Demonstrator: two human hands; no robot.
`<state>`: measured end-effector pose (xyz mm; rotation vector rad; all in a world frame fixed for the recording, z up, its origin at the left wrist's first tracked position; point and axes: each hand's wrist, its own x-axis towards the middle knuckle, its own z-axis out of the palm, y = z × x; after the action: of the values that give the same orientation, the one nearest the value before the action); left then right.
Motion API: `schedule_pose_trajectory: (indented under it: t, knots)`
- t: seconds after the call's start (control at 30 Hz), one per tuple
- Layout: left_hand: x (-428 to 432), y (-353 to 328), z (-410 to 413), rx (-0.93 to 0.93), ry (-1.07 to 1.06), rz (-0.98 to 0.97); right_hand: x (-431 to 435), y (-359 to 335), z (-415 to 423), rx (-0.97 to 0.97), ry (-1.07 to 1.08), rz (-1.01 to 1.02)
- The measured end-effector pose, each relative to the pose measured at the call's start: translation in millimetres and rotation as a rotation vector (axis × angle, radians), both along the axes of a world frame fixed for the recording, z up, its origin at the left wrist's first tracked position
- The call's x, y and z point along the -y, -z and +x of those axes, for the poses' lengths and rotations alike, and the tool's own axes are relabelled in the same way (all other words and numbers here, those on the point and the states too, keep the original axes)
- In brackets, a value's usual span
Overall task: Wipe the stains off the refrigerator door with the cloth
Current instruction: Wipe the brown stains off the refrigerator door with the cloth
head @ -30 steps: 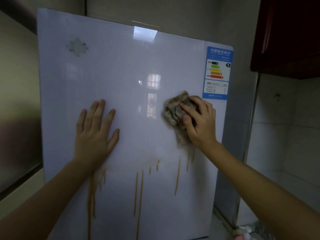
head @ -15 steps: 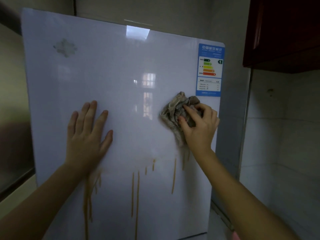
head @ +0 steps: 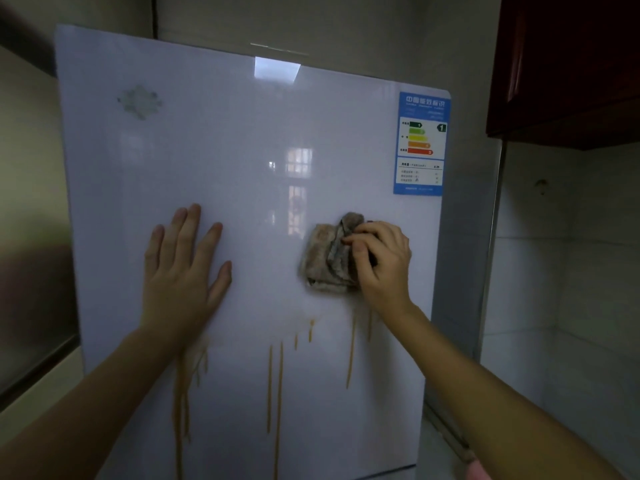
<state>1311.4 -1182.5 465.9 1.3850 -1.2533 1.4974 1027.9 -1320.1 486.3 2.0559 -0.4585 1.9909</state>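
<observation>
Head view: a white refrigerator door (head: pixel 242 188) fills the frame, seen from in front and slightly above.
Right hand (head: pixel 382 261): at 3 o'clock from the door's centre, fingers curled and clenched on the cloth, pressing it against the door.
Cloth (head: pixel 327 259): crumpled, grey-beige, bunched at 9 o'clock of the right hand; it touches the door just above the topmost drips.
Left hand (head: pixel 180 271): at 9 o'clock from the cloth and well apart from it, palm flat on the door, fingers spread, grasping nothing.
Stains (head: pixel 275 382): thin orange-brown streaks running down at 6 o'clock of both hands; the left wrist covers the top of the left-hand streaks.
Energy label (head: pixel 420 143): blue sticker at 1 o'clock of the cloth, near the door's right edge.
Faded mark (head: pixel 140 101): pale greenish patch at 11 o'clock on the door.
Cabinet (head: pixel 568 67): dark red, at 2 o'clock, beside the refrigerator.
Tiled wall (head: pixel 561 271): at 3 o'clock, right of the refrigerator's side.
</observation>
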Motion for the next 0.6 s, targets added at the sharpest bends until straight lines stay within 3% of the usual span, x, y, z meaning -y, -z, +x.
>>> schedule_pose_trajectory:
  t: [0.13,0.27,0.4,0.5,0.6]
  knots:
    - [-1,-1,2,0.012,0.0,0.008,-6,-3,9,0.18,-0.054,0.175]
    - [-1,-1,1,0.009,-0.001,-0.001,-5,6,15,0.291,0.128,0.197]
    - [-2,-1,0,0.009,-0.01,0.007,-13,11,27,0.407,0.089,0.273]
    - [-2,-1,2,0.01,-0.014,0.014,-13,11,28,0.403,0.05,0.262]
    - [-1,0,1,-0.001,-0.011,0.009,-7,11,23,0.273,0.05,0.196]
